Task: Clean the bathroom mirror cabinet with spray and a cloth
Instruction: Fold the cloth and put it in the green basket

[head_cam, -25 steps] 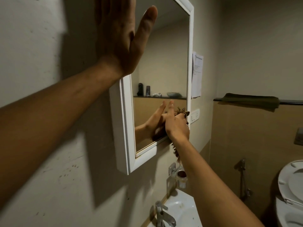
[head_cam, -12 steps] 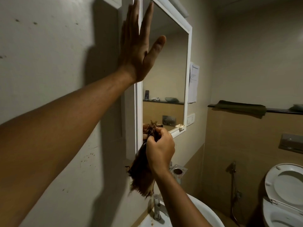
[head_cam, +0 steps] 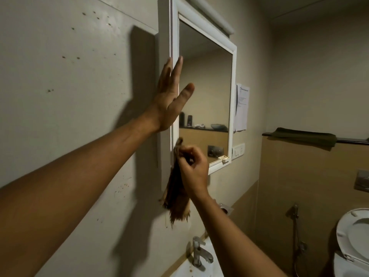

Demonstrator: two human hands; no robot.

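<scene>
The white-framed mirror cabinet (head_cam: pixel 232 80) hangs on the wall ahead. My left hand (head_cam: pixel 168 96) lies flat with straight fingers against the left edge of its frame, thumb spread over the glass. My right hand (head_cam: pixel 194 168) grips a brown frayed cloth (head_cam: pixel 176 194) and holds it against the lower left corner of the frame; the rest of the cloth hangs down below my fist. No spray bottle is in sight.
A white basin (head_cam: pixel 197 268) with a chrome tap (head_cam: pixel 199 252) sits below the cabinet. A toilet (head_cam: pixel 353 242) with raised seat stands at the right, beside a hand shower (head_cam: pixel 295 212). A dark towel (head_cam: pixel 303 136) lies on a rail. A paper (head_cam: pixel 241 108) hangs next to the mirror.
My right hand left the mirror's lower right and carried the cloth to the frame's lower left corner. The view has tilted up; my left hand stays flat on the frame.
</scene>
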